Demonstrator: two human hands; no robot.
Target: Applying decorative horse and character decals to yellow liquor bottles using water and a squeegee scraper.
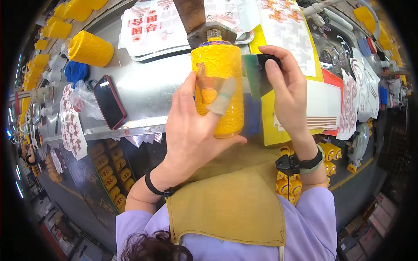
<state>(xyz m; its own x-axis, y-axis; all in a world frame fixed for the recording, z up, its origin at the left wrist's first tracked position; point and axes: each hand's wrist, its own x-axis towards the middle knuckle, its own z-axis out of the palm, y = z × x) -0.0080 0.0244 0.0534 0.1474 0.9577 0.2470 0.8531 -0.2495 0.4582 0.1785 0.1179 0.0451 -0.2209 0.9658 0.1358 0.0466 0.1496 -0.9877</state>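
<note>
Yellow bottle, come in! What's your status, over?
Left hand gripping yellow bottle. Right hand holding green flat tool beside it. Covered left finger across bottle's front.

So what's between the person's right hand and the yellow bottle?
In the head view, a flat green piece, its black end pinched by the right hand, stands there beside the yellow bottle; whether they touch is unclear.

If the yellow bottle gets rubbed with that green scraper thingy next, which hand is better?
Probably the right hand: it pinches the green scraper close beside the yellow bottle. The left hand is busy holding that bottle.
</note>
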